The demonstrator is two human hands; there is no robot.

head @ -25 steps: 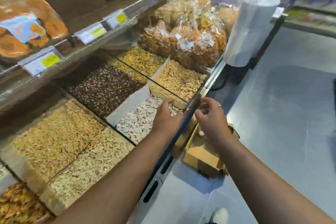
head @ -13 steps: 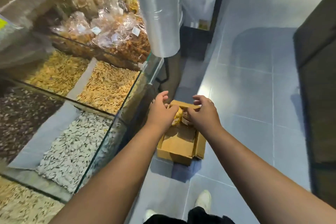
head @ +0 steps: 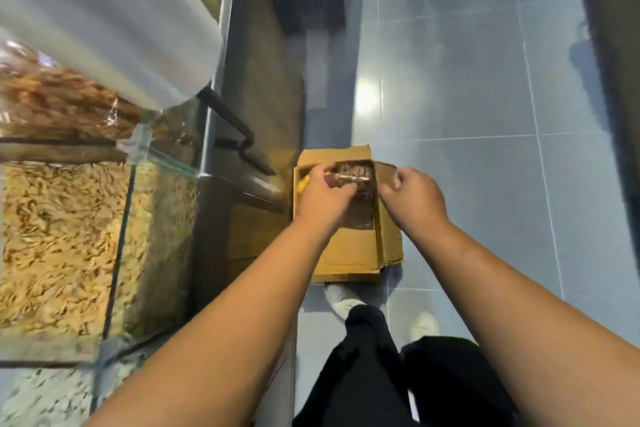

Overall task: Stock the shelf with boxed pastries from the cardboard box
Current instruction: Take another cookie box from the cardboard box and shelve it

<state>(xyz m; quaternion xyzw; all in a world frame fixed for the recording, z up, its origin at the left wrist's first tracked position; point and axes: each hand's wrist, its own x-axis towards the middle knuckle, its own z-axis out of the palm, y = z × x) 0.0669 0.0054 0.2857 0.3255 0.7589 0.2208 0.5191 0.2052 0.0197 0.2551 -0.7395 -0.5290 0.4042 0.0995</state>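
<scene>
An open cardboard box [head: 349,253] sits on the floor against the base of the display counter. Inside it at the far end lies a clear boxed pastry [head: 358,172] with brown pieces in it. My left hand [head: 323,198] reaches into the carton and pinches the near rim of the boxed pastry. My right hand [head: 415,199] is at the carton's right wall, fingers curled over its flap edge. A small yellow item shows at the carton's left inner wall, mostly hidden by my left hand.
A glass-fronted counter [head: 121,253] with bins of loose snacks fills the left. A large roll of plastic bags [head: 104,17] hangs over it at the upper left. Grey floor tiles [head: 467,97] spread to the right. My shoes and dark trousers [head: 374,357] stand just behind the carton.
My view has tipped down from the counter to the floor. Both hands dropped from the counter edge into the carton, and the left one has taken hold of a boxed pastry.
</scene>
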